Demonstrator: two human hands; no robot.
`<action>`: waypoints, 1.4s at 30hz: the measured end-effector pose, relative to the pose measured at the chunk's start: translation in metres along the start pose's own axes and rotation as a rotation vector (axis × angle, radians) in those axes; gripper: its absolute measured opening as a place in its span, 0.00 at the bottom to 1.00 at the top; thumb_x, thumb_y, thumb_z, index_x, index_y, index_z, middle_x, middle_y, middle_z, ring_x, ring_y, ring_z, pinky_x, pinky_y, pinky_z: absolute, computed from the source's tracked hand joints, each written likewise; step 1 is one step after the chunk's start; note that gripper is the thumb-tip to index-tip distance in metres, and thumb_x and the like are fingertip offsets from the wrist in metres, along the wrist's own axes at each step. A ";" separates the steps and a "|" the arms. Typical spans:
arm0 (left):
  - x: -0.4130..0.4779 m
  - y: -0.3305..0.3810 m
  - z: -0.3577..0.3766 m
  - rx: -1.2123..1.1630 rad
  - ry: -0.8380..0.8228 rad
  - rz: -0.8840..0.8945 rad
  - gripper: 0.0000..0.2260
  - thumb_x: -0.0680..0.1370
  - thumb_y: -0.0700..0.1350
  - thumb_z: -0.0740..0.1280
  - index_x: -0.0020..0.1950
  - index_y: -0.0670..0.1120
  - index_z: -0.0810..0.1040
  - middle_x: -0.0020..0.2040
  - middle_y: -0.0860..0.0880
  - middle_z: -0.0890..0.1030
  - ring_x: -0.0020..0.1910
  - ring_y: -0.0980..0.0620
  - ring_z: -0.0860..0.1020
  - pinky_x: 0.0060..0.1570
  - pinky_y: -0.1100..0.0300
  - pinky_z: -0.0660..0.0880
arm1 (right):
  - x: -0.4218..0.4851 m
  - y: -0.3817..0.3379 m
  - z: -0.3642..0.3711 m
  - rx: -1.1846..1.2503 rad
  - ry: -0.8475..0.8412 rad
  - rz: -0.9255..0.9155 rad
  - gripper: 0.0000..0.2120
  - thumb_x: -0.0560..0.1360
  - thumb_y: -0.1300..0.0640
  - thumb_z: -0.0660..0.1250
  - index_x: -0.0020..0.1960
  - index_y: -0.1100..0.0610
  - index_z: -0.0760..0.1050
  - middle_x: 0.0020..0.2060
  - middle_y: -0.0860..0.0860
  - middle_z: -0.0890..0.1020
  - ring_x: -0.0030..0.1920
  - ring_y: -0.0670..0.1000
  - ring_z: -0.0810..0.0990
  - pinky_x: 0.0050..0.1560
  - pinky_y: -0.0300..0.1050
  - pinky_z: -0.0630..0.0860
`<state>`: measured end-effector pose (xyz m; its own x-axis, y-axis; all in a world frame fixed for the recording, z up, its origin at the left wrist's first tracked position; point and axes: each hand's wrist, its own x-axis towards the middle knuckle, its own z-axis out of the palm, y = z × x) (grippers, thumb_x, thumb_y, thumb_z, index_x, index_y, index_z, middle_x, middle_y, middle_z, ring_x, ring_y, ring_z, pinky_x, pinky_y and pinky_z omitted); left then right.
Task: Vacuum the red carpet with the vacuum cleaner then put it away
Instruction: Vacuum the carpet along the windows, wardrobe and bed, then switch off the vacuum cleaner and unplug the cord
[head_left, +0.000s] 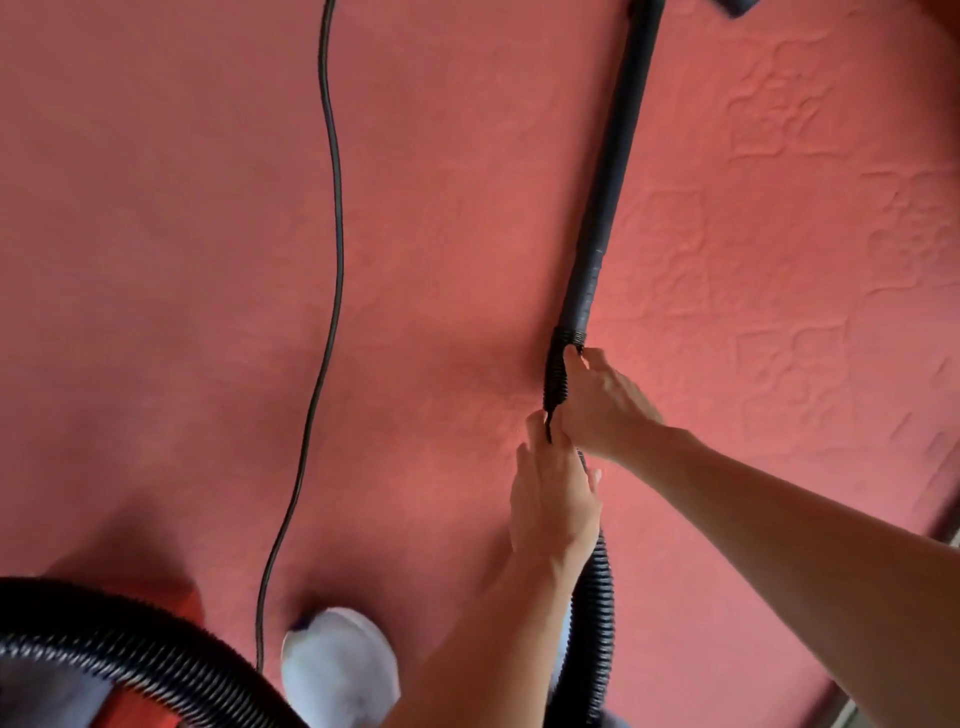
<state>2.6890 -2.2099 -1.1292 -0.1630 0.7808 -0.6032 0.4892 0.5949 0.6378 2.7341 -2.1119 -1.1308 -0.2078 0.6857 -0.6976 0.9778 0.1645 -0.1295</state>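
The vacuum cleaner (135, 714) has a red body, low and far to the left of both grips. Its black ribbed hose (592, 597) passes through the left grip (556, 499) and then the right grip (602, 405), which clasp it one just beyond the other. Past the right grip it joins a straight dark wand (613, 171) slanting away. The red carpet (156, 260) lies beneath, embossed to the right of the grips.

Left hand (553, 499) and right hand (602, 405): uncovered. Forearms (779, 525): bare up to the frame edge. One shoe (340, 670), just right of the black cord (332, 208): pale grey-white, rounded toe, small dark purple mark at the tip.
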 end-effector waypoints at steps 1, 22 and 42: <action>0.001 0.003 0.000 0.007 -0.034 0.015 0.23 0.79 0.44 0.69 0.73 0.45 0.68 0.69 0.48 0.68 0.61 0.43 0.75 0.60 0.52 0.71 | -0.001 0.004 -0.004 -0.008 -0.004 0.014 0.21 0.75 0.60 0.64 0.67 0.58 0.66 0.61 0.59 0.70 0.58 0.64 0.76 0.50 0.51 0.73; -0.233 0.217 -0.408 0.701 -0.157 0.073 0.06 0.78 0.35 0.60 0.47 0.34 0.75 0.46 0.41 0.80 0.51 0.39 0.82 0.44 0.53 0.76 | -0.305 -0.107 -0.345 -0.266 0.133 -0.149 0.15 0.78 0.58 0.58 0.60 0.59 0.77 0.60 0.58 0.79 0.59 0.60 0.78 0.55 0.49 0.76; -0.628 0.273 -0.543 0.522 0.347 -0.174 0.13 0.83 0.50 0.59 0.57 0.43 0.78 0.53 0.45 0.82 0.52 0.44 0.80 0.52 0.52 0.77 | -0.606 -0.266 -0.433 -0.330 0.178 -0.712 0.13 0.79 0.56 0.57 0.56 0.61 0.77 0.53 0.56 0.81 0.54 0.58 0.78 0.53 0.50 0.76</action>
<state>2.4598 -2.4344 -0.3162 -0.5018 0.7499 -0.4312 0.7686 0.6152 0.1754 2.5885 -2.2645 -0.3685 -0.8070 0.4355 -0.3990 0.5566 0.7867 -0.2670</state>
